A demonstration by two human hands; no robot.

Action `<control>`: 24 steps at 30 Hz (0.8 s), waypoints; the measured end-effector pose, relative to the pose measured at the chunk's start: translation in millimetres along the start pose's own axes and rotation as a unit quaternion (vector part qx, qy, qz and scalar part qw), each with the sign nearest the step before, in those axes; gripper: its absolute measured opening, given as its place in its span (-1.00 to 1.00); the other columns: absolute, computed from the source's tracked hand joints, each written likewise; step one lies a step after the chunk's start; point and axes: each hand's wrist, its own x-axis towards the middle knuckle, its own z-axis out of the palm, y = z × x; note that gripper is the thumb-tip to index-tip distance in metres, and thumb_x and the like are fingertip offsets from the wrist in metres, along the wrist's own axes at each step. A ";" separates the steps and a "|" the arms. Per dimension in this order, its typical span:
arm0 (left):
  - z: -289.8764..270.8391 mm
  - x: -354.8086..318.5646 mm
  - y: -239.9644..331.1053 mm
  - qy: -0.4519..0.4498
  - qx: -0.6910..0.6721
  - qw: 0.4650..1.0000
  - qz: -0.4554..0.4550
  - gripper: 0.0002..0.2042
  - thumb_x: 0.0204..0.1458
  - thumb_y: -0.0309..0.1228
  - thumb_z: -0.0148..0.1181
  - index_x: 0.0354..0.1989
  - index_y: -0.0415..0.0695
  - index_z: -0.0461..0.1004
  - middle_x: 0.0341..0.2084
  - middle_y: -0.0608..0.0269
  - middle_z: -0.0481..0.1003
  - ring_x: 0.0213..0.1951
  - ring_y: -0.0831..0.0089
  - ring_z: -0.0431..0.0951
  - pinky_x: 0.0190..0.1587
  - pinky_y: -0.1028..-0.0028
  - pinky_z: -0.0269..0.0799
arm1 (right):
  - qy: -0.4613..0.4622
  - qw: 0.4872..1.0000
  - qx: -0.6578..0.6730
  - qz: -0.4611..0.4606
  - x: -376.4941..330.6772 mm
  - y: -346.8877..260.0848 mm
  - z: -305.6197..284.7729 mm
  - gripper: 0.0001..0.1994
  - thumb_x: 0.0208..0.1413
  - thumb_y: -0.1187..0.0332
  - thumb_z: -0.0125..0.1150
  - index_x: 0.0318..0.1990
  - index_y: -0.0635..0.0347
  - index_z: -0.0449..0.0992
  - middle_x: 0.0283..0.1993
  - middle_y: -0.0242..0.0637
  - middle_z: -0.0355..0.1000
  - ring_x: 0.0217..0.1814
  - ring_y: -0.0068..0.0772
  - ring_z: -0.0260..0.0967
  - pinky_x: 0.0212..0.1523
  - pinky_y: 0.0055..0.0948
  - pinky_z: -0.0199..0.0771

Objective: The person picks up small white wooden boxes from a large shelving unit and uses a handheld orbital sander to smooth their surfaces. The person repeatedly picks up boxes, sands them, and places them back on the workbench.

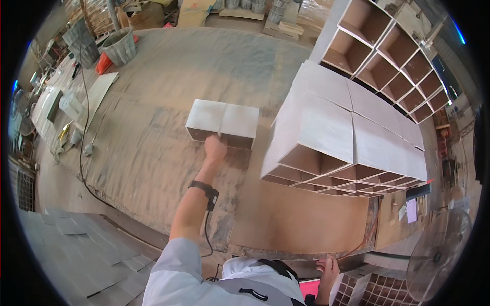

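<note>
Your left hand (215, 149) is clenched on the near edge of the two-cell white box (223, 123), which lies on the workbench (168, 92) directly beyond your knuckles. Your right hand (326, 269) grasps the bench's near edge.

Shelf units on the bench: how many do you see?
3: a small two-bay unit under the left hand, a large grid to its right, another grid behind. More may be hidden.

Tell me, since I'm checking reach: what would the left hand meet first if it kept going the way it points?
The left hand already touches the front edge of the small two-cell box, at its middle divider. Going on, it would push that box; behind it lies bare worktable.
</note>
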 end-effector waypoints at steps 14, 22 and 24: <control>-7.3 -1.5 22.6 -0.081 -0.058 0.992 -0.075 -0.74 -0.06 -0.44 0.21 -0.22 -0.36 0.54 -0.23 -0.28 0.55 -0.06 -0.16 0.52 -0.07 0.13 0.43 | -0.006 0.999 -0.051 -0.009 -3.3 8.3 8.7 -0.67 0.26 0.25 0.08 0.03 0.31 0.51 -0.17 -0.20 0.53 -0.22 -0.49 0.48 -0.26 -0.45 0.52; -7.8 19.9 -16.0 -0.111 -0.141 0.981 -0.069 -0.68 0.03 -0.45 0.23 -0.15 -0.48 0.42 -0.24 -0.15 0.52 -0.11 0.08 0.50 -0.03 0.24 0.35 | -0.003 0.991 -0.089 -0.105 14.1 8.1 19.8 -0.72 0.27 0.35 0.05 -0.02 0.37 0.51 -0.29 -0.26 0.56 -0.27 -0.50 0.53 -0.24 -0.52 0.53; -17.9 9.1 7.2 -0.134 -0.103 0.984 -0.054 -0.65 0.04 -0.45 0.21 -0.06 -0.46 0.39 -0.21 -0.05 0.49 -0.07 0.14 0.48 0.01 0.26 0.34 | 0.000 0.989 -0.099 -0.113 17.6 7.9 15.1 -0.71 0.25 0.32 0.08 -0.02 0.34 0.51 -0.25 -0.17 0.56 -0.22 -0.35 0.54 -0.20 -0.44 0.52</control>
